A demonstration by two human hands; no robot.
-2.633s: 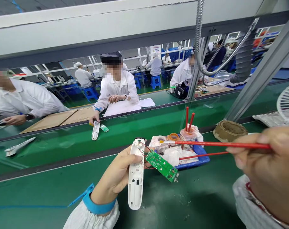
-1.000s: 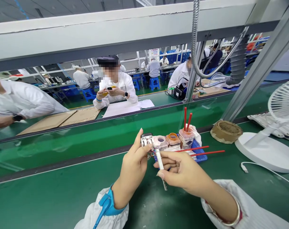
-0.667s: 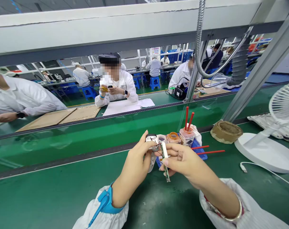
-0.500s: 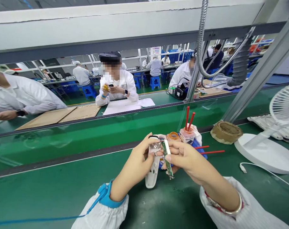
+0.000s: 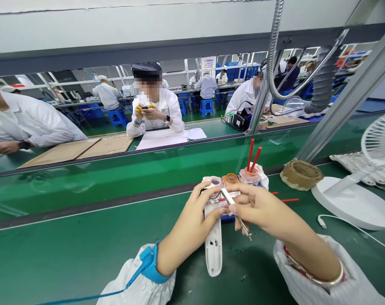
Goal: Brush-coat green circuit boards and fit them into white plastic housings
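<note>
My left hand (image 5: 197,214) is closed around the upper part of a long white plastic housing (image 5: 213,250), whose hollow inner side with slots faces me. Its lower end sticks out below my fingers, over the green bench. In my right hand (image 5: 254,209) I pinch a narrow circuit board with a white strip (image 5: 228,197) along its edge, turned nearly edge-on and slanting down to the right. Thin wires (image 5: 216,195) show between the housing and the board near my fingertips. My left fingers partly hide the housing's top end and where the wires lead.
Behind my hands stand small containers, one with an orange rim (image 5: 231,178), one holding red sticks (image 5: 254,159). To the right are a tape roll (image 5: 302,174), a white fan (image 5: 348,203) and its cable (image 5: 354,224). A clear partition (image 5: 110,186) separates me from co-workers (image 5: 157,110).
Both hands have shifted slightly right. The housing hangs lower and shows more of its inside. The circuit board has turned from showing its green face to nearly edge-on.
</note>
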